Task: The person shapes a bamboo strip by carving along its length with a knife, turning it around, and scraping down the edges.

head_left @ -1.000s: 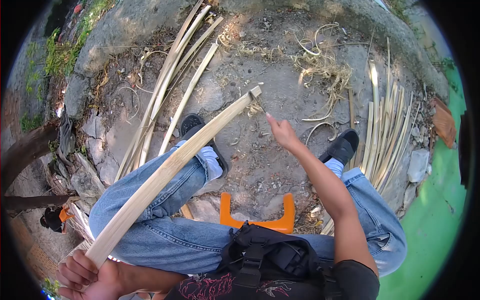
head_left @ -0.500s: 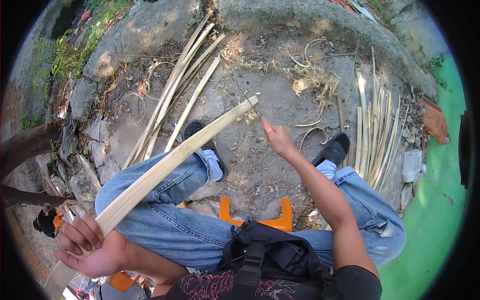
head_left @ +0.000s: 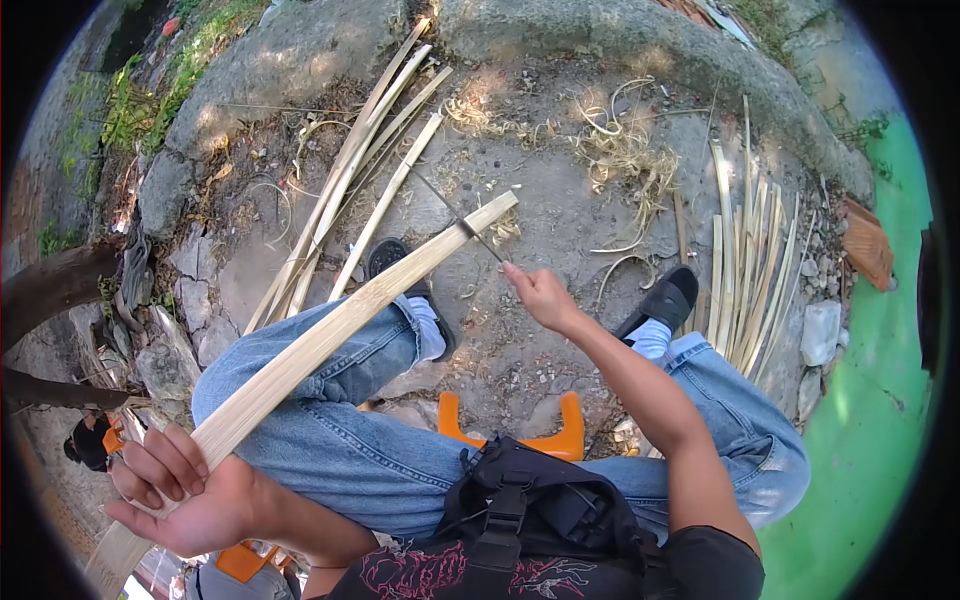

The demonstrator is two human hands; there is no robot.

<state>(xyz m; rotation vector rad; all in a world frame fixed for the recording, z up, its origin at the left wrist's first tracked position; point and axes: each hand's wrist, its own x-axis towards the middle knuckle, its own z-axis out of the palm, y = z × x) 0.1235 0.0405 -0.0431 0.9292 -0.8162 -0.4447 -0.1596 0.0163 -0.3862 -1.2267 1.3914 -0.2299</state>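
A long, pale bamboo strip (head_left: 330, 350) slants over the denim-covered left leg, its far end above the ground between the feet. My left hand (head_left: 190, 495) is closed around its near part at the lower left. My right hand (head_left: 545, 300) grips a knife (head_left: 440, 197) whose thin dark blade crosses the strip close to the far end. The blade's tip points up and left, beyond the strip. Fingers hide the knife's handle.
Long bamboo strips (head_left: 350, 150) lie at the left, and several more strips (head_left: 745, 260) lie at the right. Curly shavings (head_left: 625, 150) cover the ground ahead, before a stone ledge (head_left: 600, 35). Orange stool parts (head_left: 550, 447) show between the legs. Green floor (head_left: 860, 430) is at the right.
My right hand and the knife have moved slightly left and toward me along the strip. More of the blade now extends past it. The left hand and the strip stay nearly still.
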